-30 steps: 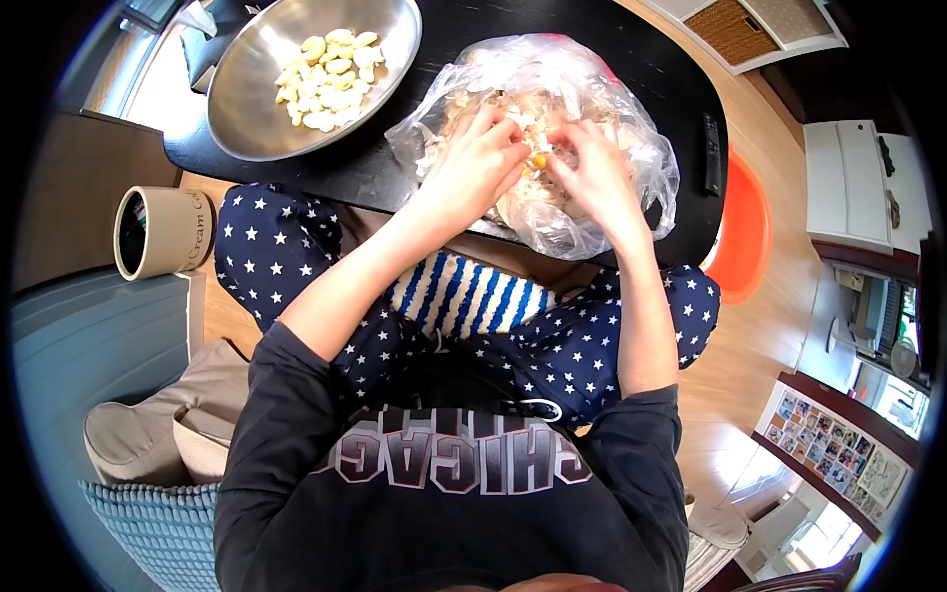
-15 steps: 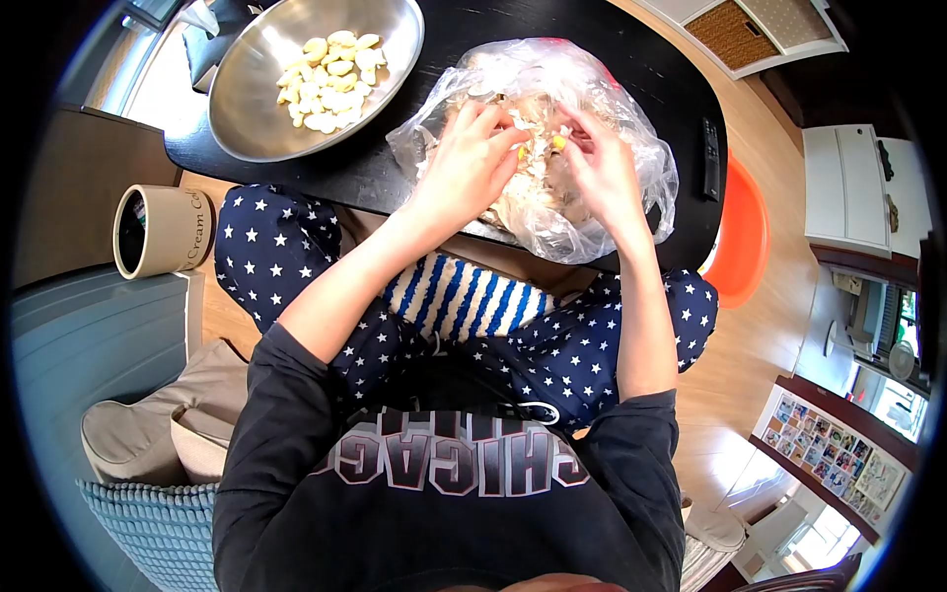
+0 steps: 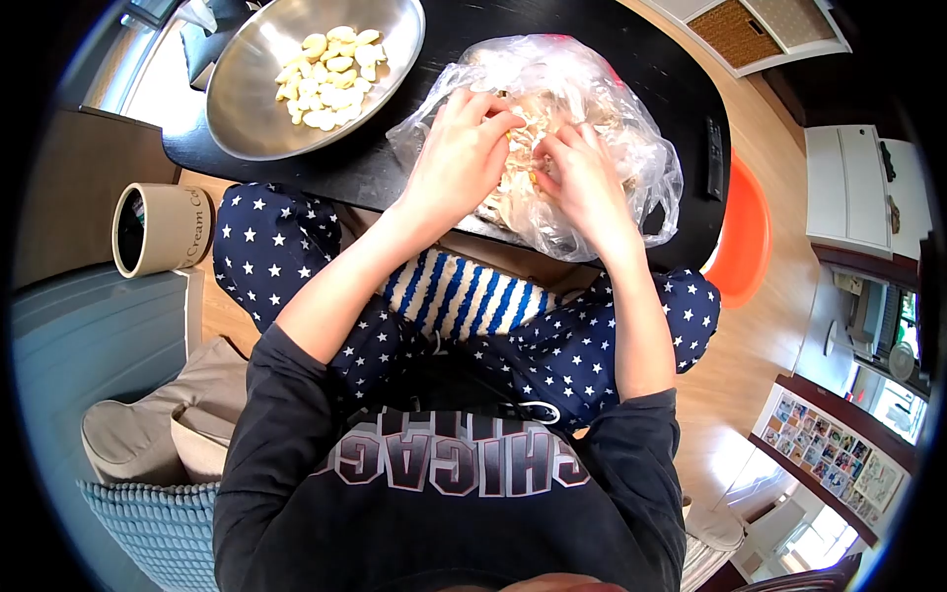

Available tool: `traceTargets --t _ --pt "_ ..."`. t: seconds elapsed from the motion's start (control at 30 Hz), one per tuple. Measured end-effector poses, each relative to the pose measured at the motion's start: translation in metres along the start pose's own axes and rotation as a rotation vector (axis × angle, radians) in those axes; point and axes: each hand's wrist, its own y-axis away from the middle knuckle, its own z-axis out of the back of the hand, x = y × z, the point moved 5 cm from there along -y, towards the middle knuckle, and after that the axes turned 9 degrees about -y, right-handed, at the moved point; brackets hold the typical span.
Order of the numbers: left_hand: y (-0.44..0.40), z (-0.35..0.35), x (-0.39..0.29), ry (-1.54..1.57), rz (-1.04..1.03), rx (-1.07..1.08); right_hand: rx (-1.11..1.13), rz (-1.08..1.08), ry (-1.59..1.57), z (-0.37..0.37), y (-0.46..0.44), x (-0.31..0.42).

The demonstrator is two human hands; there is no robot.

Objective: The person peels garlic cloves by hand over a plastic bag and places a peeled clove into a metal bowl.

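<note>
A clear plastic bag (image 3: 646,128) lies open on the black table, full of pale, papery peelings (image 3: 538,111). Over its left part is my left hand (image 3: 459,158), fingers curled and closed; what they hold, if anything, is too small to name. My right hand (image 3: 580,183) reaches into the middle of the bag with bent, closed fingers, and a tiny yellow spot shows by its fingertips. To the left of the bag, a steel bowl (image 3: 242,109) holds several pale, peeled cloves (image 3: 330,79).
The black table (image 3: 444,25) has a rounded right edge, where a dark remote (image 3: 713,158) lies. Beyond that edge is an orange basin (image 3: 745,237). A beige bin (image 3: 187,227) stands at the left. Striped blue-and-white cloth (image 3: 469,296) is between my knees.
My right hand has moved left and slightly down, nearer the middle of the bag. My left hand has shifted slightly up and left. The bowl has stayed in place.
</note>
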Motion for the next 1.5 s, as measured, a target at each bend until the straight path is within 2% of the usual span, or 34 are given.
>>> traceTargets --t 0.2,0.37,0.43,0.53,0.67,0.73,0.93,1.0,1.13,1.27,1.5 --pt "-0.001 0.003 0.003 0.044 0.052 0.007 -0.057 -0.056 -0.133 0.01 -0.003 -0.01" --pt "-0.001 0.005 0.003 0.045 0.052 0.001 -0.035 -0.065 -0.115 0.01 -0.003 -0.011" --pt "-0.003 0.007 0.005 0.043 0.082 0.009 0.033 -0.034 -0.113 0.008 -0.003 -0.004" --pt "-0.004 0.011 0.007 0.049 0.082 -0.024 0.005 0.063 -0.055 0.006 -0.001 0.003" --pt "-0.005 0.012 0.008 0.052 0.089 -0.03 -0.02 0.067 -0.01 -0.001 -0.003 0.002" --pt "-0.005 0.013 0.008 0.082 0.108 -0.022 -0.039 -0.045 -0.201 0.004 -0.005 -0.003" --pt "-0.003 0.006 0.007 0.138 0.103 0.037 -0.033 -0.144 -0.321 0.01 -0.006 -0.005" --pt "-0.002 0.004 0.007 0.135 0.092 0.062 -0.043 -0.138 -0.343 0.013 -0.006 -0.005" --pt "0.0 -0.006 0.002 0.156 -0.099 0.101 -0.055 -0.173 -0.405 0.021 -0.007 -0.001" --pt "-0.001 -0.01 0.001 0.105 -0.135 0.073 -0.058 -0.152 -0.456 0.017 -0.008 -0.001" --pt "-0.007 0.003 0.005 0.13 -0.057 0.009 -0.234 -0.121 -0.656 0.021 -0.01 0.0"
